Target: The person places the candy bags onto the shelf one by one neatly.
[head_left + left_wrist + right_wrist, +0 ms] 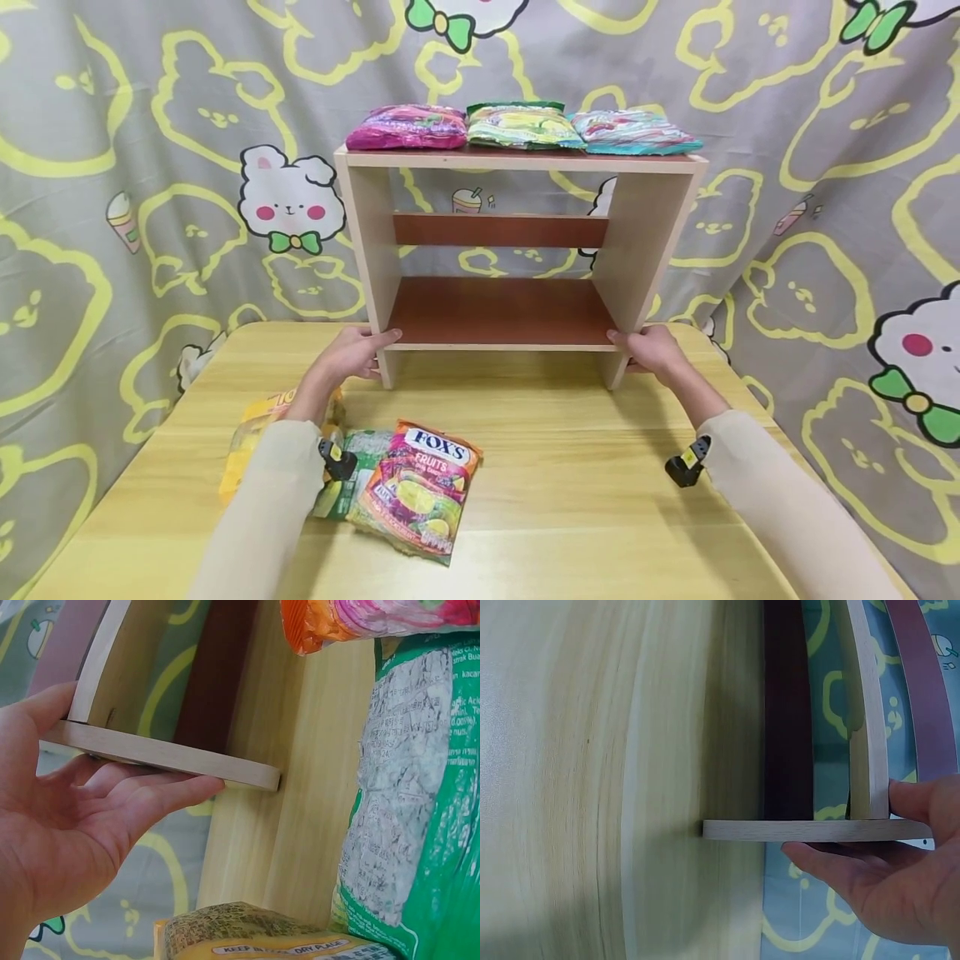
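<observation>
A small two-tier wooden shelf [495,346] with pale side panels and reddish-brown boards stands toward the back of the table. My left hand [356,352] grips its left side panel at the lower board, thumb at the front edge and fingers along the outer face. On the opposite side, my right hand [651,348] holds the right panel at the same height. In the right wrist view, that thumb lies over the panel edge [817,830] and the fingers are beneath. Along the top board lie a purple packet [408,127], a green-and-yellow packet [523,127] and a teal-and-white packet [634,132].
On the table [570,500], front left, a FOX'S Fruits candy bag [420,492] overlaps a green bag [367,454]. A yellow bag [242,446] lies partly behind my left forearm. A grey patterned curtain [187,275] hangs behind and at both sides.
</observation>
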`<state>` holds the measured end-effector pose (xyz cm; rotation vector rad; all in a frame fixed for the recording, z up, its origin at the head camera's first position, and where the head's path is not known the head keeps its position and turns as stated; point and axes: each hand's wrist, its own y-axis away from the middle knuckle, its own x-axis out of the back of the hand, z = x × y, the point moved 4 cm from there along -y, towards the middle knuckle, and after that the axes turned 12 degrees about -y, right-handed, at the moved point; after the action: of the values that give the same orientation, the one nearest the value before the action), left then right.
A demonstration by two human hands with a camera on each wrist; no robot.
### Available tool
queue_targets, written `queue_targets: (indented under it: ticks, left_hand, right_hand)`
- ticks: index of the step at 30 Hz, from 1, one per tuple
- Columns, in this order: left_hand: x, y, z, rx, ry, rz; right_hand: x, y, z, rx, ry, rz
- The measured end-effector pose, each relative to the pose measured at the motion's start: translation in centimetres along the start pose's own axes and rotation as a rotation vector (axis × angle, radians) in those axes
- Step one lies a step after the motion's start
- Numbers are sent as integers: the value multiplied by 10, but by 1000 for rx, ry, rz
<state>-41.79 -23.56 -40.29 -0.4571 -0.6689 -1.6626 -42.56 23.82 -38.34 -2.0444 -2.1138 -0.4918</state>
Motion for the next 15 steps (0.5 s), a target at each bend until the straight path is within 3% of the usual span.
queue_targets:
  ticks: [15]
  left_hand:
    - [-2,2,2,-4,-8,11]
  right_hand:
    - [1,-1,4,-8,18,50]
